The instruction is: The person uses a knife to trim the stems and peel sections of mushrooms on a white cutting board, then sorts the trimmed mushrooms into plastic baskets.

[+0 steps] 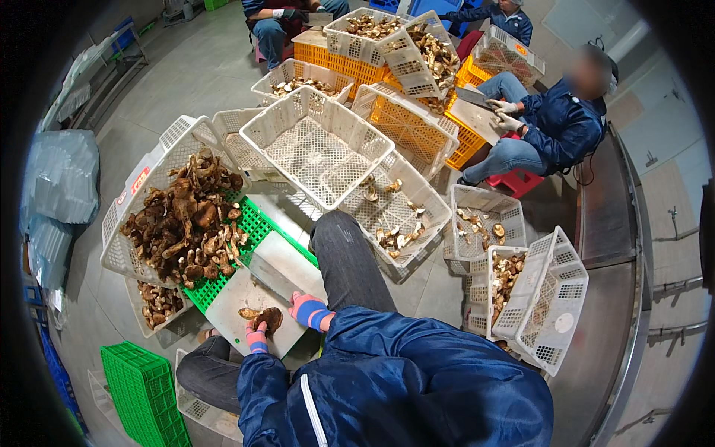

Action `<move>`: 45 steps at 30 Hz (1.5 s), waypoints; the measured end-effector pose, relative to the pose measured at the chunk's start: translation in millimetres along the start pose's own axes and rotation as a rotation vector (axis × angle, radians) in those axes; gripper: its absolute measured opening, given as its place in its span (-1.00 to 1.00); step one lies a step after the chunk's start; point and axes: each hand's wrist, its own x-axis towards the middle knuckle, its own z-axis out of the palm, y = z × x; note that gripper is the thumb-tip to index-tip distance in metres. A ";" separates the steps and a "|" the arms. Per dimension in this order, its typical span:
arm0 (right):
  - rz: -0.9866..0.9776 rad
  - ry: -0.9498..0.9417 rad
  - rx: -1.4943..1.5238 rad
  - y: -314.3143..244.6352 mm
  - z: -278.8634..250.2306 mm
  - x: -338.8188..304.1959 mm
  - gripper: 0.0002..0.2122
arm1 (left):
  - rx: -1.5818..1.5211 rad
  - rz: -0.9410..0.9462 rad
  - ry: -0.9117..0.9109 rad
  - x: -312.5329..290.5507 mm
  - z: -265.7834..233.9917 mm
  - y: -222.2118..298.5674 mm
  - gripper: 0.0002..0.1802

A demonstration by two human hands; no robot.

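Note:
My left hand (257,337), in a pink and blue glove, grips a brown mushroom (269,320) whose pale stem points left. The mushroom is just above a white cutting board (237,292). In my right hand (308,308), in a matching striped glove, is a broad-bladed knife (269,276); its blade lies over the board, pointing to the far left and apart from the mushroom. Beyond the board, a large heap of brown mushrooms (190,216) spills from a tilted white crate (119,242) onto a green crate (257,223) under the board.
A white crate (257,138) stands past my knees, beside another crate (439,223) with scattered mushroom pieces. Right of me are stacked white crates (551,298). Green crates (141,391) stand at near left. A co-worker (566,127) sits at far right with a knife; others work farther back.

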 end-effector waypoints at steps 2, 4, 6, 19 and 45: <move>0.008 0.003 -0.013 0.7 -0.4 -0.3 -0.75 | -0.024 -0.013 0.001 -2.8 1.8 6.1 -0.46; 0.021 -0.021 0.014 2.0 -3.1 -3.3 -0.75 | 0.121 -0.040 0.015 -14.5 5.9 20.1 -0.45; 0.016 -0.013 0.007 -1.3 -3.9 -4.4 -0.75 | 0.121 -0.028 0.015 -15.4 4.4 23.6 -0.45; 0.028 -0.017 0.011 -4.4 -3.7 -5.5 -0.75 | 0.001 -0.006 -0.021 -9.3 0.9 8.5 -0.48; -0.009 -0.070 -0.041 -3.2 11.3 0.7 -0.63 | 0.021 -0.016 0.001 -6.4 -4.4 3.5 -0.51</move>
